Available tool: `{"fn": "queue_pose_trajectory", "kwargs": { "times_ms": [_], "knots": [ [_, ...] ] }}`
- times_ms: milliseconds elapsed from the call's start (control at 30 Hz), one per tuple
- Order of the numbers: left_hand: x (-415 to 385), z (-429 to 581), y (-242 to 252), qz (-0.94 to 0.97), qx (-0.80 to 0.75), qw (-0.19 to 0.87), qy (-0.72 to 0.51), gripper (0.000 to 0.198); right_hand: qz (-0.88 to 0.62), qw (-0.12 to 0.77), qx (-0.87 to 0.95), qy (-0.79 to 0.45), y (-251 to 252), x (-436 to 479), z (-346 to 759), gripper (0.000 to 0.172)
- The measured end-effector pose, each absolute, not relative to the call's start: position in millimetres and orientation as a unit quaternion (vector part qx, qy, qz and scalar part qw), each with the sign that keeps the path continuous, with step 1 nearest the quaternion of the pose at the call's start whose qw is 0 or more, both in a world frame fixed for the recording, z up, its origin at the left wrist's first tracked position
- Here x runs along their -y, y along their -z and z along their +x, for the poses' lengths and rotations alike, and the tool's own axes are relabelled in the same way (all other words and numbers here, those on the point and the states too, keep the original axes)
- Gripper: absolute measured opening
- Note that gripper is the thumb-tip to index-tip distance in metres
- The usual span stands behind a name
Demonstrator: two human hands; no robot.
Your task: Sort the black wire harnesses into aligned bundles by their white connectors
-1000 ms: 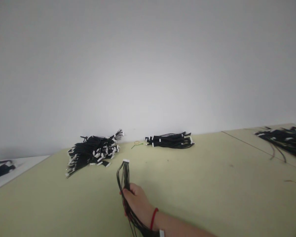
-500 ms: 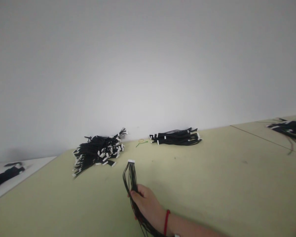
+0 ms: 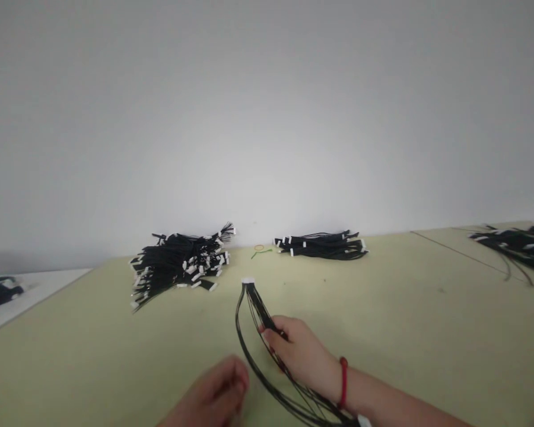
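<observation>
My right hand (image 3: 300,350), with a red string on the wrist, grips a bundle of black wires (image 3: 256,305) on the table. A white connector (image 3: 248,280) tops the bundle, and the wires loop down towards my wrist, where another white connector (image 3: 364,420) shows. My left hand (image 3: 211,394) is at the bottom edge, fingers curled and blurred, just left of the wire loop. It holds nothing I can see. A large heap of black wires with white connectors (image 3: 178,264) lies beyond the bundle.
A neater bundle of black wires (image 3: 323,245) lies against the wall, beside a small rubber band (image 3: 258,247) and a green twist tie (image 3: 261,253). More wires (image 3: 518,246) lie at the far right. A white sheet (image 3: 40,281) lies at the left of the pale green table (image 3: 382,332).
My left hand has entered the view at the bottom. My right hand has moved right, and the held wires now spread into a wider loop.
</observation>
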State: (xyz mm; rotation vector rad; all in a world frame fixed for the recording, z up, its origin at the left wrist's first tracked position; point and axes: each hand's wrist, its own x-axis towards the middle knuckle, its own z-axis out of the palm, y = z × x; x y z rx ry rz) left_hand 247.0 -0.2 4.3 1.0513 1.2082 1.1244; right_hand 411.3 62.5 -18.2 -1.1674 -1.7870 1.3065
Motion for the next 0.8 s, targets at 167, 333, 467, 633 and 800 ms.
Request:
{"fn": "queue_pose_trajectory", "kwargs": {
  "times_ms": [167, 333, 467, 633, 800],
  "knots": [
    [-54.5, 257.1, 6.1, 0.369, -0.428, 0.653, -0.504, 0.027, -0.482, 0.269, 0.737, -0.389, 12.1, -58.5, 429.1, 0.017],
    [-61.7, 250.4, 16.8, 0.358, -0.422, 0.655, -0.514, 0.020, -0.539, 0.236, 0.753, -0.295, 1.6, -36.5, 458.0, 0.030],
    [-62.6, 247.8, 24.3, 0.381, -0.436, 0.640, -0.505, 0.020, -0.532, 0.203, 0.768, -0.294, -12.9, -28.4, 455.1, 0.029],
    [-61.6, 246.8, 20.8, 0.451, -0.424, 0.605, -0.501, 0.024, -0.456, 0.248, 0.787, -0.334, -11.3, -51.0, 422.6, 0.019],
    [-56.7, 245.3, 20.8, 0.461, -0.416, 0.593, -0.513, 0.032, -0.418, 0.233, 0.762, -0.435, 7.3, -68.7, 404.2, 0.030]
  ]
}}
